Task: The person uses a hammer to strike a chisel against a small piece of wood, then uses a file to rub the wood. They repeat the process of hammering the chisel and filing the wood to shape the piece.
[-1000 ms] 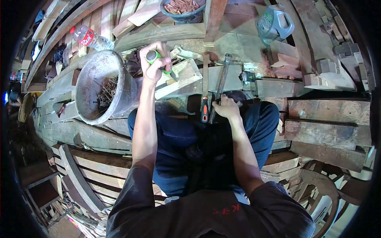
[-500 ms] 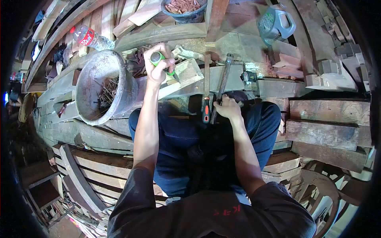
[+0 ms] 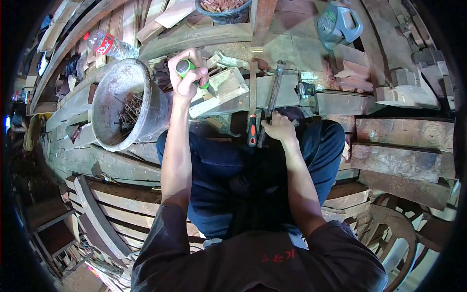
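Observation:
My left hand (image 3: 184,75) is closed around the green handle of a chisel (image 3: 186,68), whose grey cap faces up. The chisel's blade points down to the right, over a pale wood block (image 3: 228,87). Near my lap, my right hand (image 3: 280,127) is closed at the lower end of a long dark metal bar (image 3: 275,91) with a slightly wider far end. Just left of that bar lies a flat file (image 3: 252,90) with a black and orange handle, close to my fingers.
A grey bucket (image 3: 99,109) with nails in it tilts at my left. Beyond it lies a plastic bottle (image 3: 109,46). Farther off are a tub (image 3: 226,18) of wood chips and a blue-grey jug (image 3: 348,29). Planks (image 3: 404,131) are stacked at right.
My left hand has shifted slightly left and away from me with the chisel. My right hand and the bar have shifted only slightly.

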Demonstrator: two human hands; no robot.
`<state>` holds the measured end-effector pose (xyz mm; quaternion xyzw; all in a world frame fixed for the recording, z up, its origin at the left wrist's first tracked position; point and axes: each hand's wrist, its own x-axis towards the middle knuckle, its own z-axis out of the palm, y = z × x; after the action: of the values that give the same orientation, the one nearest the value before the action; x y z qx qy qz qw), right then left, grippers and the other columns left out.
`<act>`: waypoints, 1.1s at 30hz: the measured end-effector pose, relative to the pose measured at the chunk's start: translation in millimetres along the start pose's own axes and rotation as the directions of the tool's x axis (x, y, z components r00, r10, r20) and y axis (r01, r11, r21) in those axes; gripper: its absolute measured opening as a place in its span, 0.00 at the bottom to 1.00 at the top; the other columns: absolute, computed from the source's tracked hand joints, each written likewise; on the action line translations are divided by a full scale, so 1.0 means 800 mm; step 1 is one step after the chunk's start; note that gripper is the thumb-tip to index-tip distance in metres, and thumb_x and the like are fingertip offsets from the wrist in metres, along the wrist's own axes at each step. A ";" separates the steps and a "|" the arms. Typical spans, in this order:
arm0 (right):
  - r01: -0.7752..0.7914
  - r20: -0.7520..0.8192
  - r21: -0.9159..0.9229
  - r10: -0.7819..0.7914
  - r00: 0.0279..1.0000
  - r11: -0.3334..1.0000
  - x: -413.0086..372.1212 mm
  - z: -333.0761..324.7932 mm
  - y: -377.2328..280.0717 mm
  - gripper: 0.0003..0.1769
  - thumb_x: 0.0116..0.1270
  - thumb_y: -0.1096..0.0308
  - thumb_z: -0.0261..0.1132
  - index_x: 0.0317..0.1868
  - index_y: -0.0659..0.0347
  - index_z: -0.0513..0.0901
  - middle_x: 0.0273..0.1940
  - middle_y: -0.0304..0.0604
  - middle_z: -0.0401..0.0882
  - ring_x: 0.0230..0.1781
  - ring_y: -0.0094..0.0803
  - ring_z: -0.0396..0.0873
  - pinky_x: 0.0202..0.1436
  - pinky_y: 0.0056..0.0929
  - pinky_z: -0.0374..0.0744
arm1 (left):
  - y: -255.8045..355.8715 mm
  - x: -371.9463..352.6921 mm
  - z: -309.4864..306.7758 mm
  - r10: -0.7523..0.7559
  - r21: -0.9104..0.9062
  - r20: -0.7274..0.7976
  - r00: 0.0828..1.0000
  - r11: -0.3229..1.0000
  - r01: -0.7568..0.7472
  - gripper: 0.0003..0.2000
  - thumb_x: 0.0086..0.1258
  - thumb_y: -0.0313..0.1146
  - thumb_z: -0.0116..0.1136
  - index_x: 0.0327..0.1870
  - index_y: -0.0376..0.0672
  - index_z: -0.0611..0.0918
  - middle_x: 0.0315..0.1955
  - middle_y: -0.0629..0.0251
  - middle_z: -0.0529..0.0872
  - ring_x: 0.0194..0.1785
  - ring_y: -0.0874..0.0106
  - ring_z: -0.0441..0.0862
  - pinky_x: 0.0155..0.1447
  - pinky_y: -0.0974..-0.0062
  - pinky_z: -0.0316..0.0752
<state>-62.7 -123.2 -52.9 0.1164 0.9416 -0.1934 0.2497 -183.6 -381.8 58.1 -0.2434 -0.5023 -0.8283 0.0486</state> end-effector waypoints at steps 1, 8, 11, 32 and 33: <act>-0.020 0.060 0.003 0.020 0.998 1.000 0.001 -0.007 -0.003 0.34 0.64 0.44 0.59 0.57 0.67 0.75 0.51 0.67 0.80 0.56 0.58 0.79 0.60 0.49 0.77 | -0.003 -0.001 -0.001 0.006 0.010 0.006 1.000 1.000 -0.006 0.09 0.50 0.20 0.57 0.18 0.35 0.68 0.15 0.65 0.68 0.12 0.77 0.65 0.17 0.80 0.61; -0.039 0.076 -0.019 0.041 0.996 0.999 0.002 -0.006 -0.004 0.36 0.64 0.42 0.60 0.59 0.68 0.75 0.54 0.65 0.79 0.56 0.55 0.79 0.60 0.48 0.78 | -0.011 -0.003 -0.003 0.017 -0.007 0.015 1.000 1.000 -0.017 0.09 0.51 0.19 0.57 0.18 0.35 0.69 0.15 0.65 0.68 0.12 0.77 0.65 0.17 0.80 0.61; -0.033 0.067 0.006 0.032 0.997 0.999 0.002 -0.005 -0.003 0.36 0.64 0.43 0.58 0.59 0.67 0.74 0.54 0.68 0.79 0.57 0.59 0.77 0.62 0.48 0.76 | -0.012 -0.004 -0.006 -0.001 -0.003 0.021 1.000 1.000 0.001 0.09 0.51 0.20 0.57 0.18 0.35 0.68 0.15 0.65 0.69 0.12 0.77 0.65 0.17 0.80 0.61; -0.212 0.199 0.967 0.101 0.975 0.144 0.024 0.025 0.019 0.11 0.72 0.64 0.56 0.35 0.62 0.72 0.25 0.40 0.72 0.16 0.26 0.67 0.15 0.28 0.66 | -0.026 -0.007 -0.010 -0.139 0.069 -0.038 0.990 0.988 0.142 0.11 0.60 0.22 0.56 0.19 0.40 0.70 0.11 0.73 0.69 0.14 0.83 0.63 0.20 0.81 0.57; -0.204 0.181 0.959 0.127 0.975 0.198 0.022 0.021 0.017 0.12 0.72 0.62 0.56 0.36 0.63 0.72 0.25 0.39 0.71 0.16 0.26 0.68 0.15 0.29 0.66 | -0.026 -0.007 -0.012 -0.151 0.109 -0.028 0.988 0.982 0.153 0.09 0.59 0.22 0.54 0.19 0.40 0.70 0.11 0.73 0.68 0.14 0.83 0.63 0.24 0.81 0.62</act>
<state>-66.0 -115.6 -79.4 0.3404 0.5874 -0.7142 0.1702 -188.5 -381.1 35.2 -0.1934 -0.5641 -0.8027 0.0036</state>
